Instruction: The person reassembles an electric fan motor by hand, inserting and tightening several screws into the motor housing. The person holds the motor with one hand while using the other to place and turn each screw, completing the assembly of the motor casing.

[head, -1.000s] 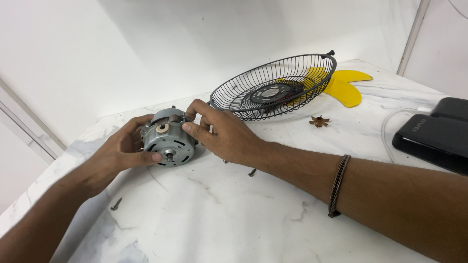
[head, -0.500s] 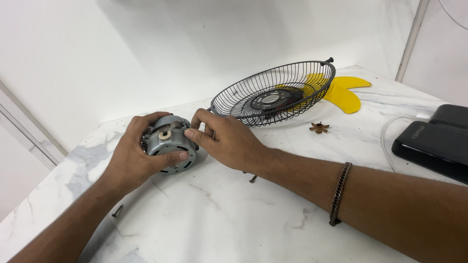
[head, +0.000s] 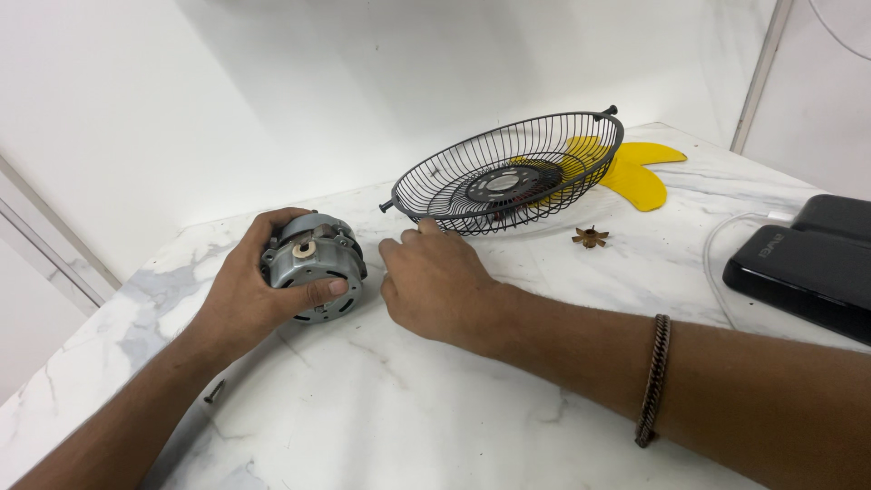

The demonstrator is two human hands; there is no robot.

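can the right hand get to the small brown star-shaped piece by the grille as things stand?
Probably yes. The right hand is empty, resting on the marble table. Bare tabletop lies between it and the brown star-shaped piece. The wire fan grille sits behind that path, not across it.

Black box (head: pixel 807 272) cut off at right edge.

Bare marble (head: pixel 363 399) up front — fan guard (head: pixel 508 177) behind right hand (head: pixel 435 281)

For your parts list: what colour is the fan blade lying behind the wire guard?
Yellow. The fan blade shows best in the head view.
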